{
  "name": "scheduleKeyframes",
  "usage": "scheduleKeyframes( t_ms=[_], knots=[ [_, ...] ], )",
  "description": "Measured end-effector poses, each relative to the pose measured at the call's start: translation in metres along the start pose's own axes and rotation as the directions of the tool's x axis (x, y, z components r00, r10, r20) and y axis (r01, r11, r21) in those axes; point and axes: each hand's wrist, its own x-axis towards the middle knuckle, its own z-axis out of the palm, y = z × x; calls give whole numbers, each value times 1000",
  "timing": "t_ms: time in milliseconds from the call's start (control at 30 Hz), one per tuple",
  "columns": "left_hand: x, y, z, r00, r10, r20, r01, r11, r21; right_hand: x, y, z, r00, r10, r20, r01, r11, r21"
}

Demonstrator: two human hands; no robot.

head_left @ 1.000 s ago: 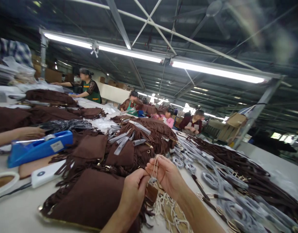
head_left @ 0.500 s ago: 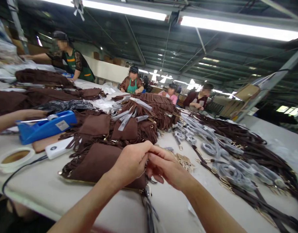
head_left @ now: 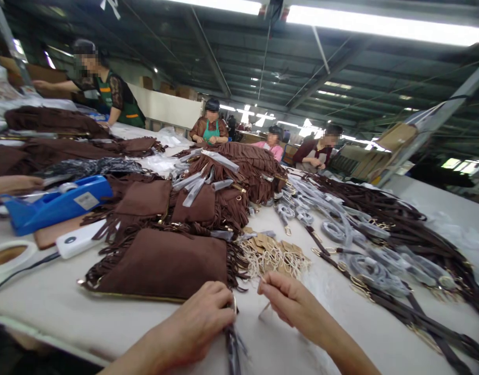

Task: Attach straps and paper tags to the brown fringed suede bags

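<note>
A brown fringed bag (head_left: pixel 165 263) lies flat in front of me, its gold zip edge toward me. My left hand (head_left: pixel 200 323) is closed at its near right corner, on the metal-ringed end of a plastic-wrapped strap (head_left: pixel 234 349) that hangs down toward me. My right hand (head_left: pixel 292 302), a little apart on the right, pinches a thin pale string (head_left: pixel 264 311) between thumb and fingers; what is on its end is too small to make out. Just beyond that hand lies a heap of kraft-coloured tags (head_left: pixel 278 252) with looped strings.
A blue tape dispenser (head_left: pixel 60 203), white device (head_left: pixel 81 239) and tape roll (head_left: pixel 11 260) stand left, with another person's hand (head_left: pixel 16 187). More fringed bags (head_left: pixel 239 166) pile behind. Wrapped straps (head_left: pixel 374 273) and brown straps (head_left: pixel 380 216) spread right. Several people work beyond.
My hands were together above the bag's right side; now they are apart and lower. The left has gone to the strap end at the bag's corner, the right toward the right with a string.
</note>
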Motion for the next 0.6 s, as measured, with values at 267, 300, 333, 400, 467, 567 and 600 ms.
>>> scheduleKeyframes(
  t_ms=[267,300,333,400,467,567,600],
  knots=[
    [-13,-25,-9,991,6,132,43,929,-367,8,-1,28,999,-12,-46,-17,802,-597],
    [-12,-25,-13,986,9,169,55,928,-369,10,-6,34,998,12,-63,-51,741,-669],
    [-11,-25,-16,980,-5,198,80,924,-373,11,-10,40,996,42,-79,-86,682,-726],
    [-6,-22,-21,974,-75,215,151,918,-366,12,-14,56,991,99,-91,-133,606,-785],
    [0,-15,-22,969,-158,192,211,929,-303,11,-12,71,988,125,-92,-149,596,-789],
    [10,-6,-17,965,-218,147,237,963,-130,9,0,80,988,129,-82,-145,608,-781],
    [12,-5,-14,965,-224,137,236,969,-78,9,4,78,988,135,-81,-147,602,-785]
  ],
)
